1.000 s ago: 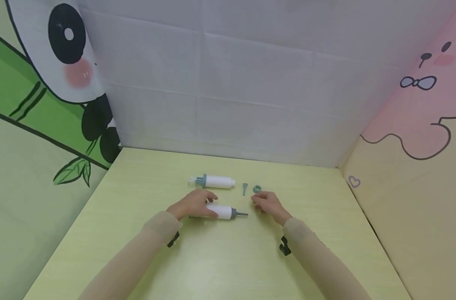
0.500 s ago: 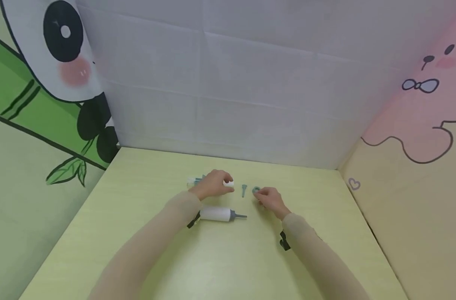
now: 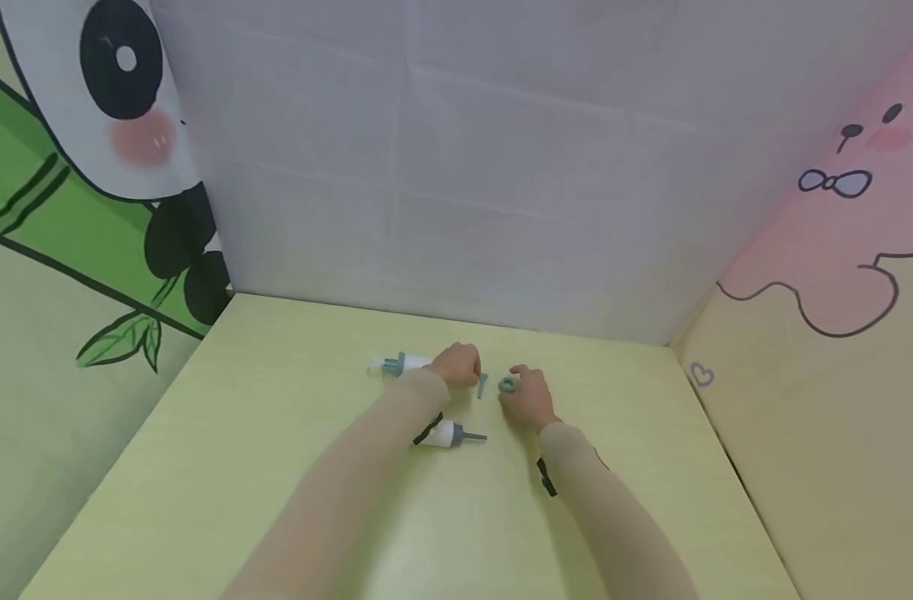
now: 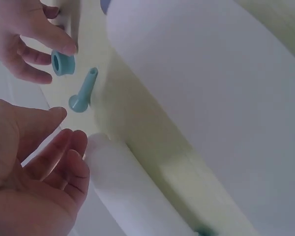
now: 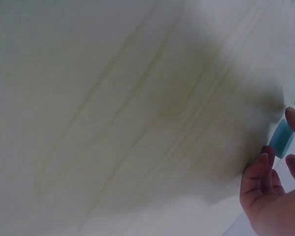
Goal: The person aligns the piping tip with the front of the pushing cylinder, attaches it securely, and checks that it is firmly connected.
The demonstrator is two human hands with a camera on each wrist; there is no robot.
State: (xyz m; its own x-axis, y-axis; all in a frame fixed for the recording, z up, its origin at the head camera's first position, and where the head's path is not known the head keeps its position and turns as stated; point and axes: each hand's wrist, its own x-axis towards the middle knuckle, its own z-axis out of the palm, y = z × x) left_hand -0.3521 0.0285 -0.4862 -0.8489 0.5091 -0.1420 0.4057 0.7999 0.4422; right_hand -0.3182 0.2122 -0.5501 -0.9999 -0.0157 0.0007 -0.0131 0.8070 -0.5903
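My left hand (image 3: 459, 364) hovers over the end of a white tube with a teal flange (image 3: 414, 362), like a large syringe. Its fingers are loosely bent, apart from a small teal nozzle (image 4: 84, 93) on the table. Thumb and fingers of my right hand (image 3: 529, 400) curl round a teal ring (image 4: 63, 63), which appears low over or on the table. A second white tube (image 3: 443, 434) with a grey tip (image 3: 467, 435) lies nearer me, partly hidden by the left forearm. That tube fills much of the left wrist view.
The pale yellow table (image 3: 456, 525) meets a white cloth backdrop (image 3: 456, 208) behind. Side panels carry a panda drawing (image 3: 148, 125) at left and a pink animal drawing (image 3: 839, 250) at right.
My left hand leaves the grey-tipped tube and moves up and right, past the teal-flanged tube towards the nozzle. My right hand closes in round the ring.
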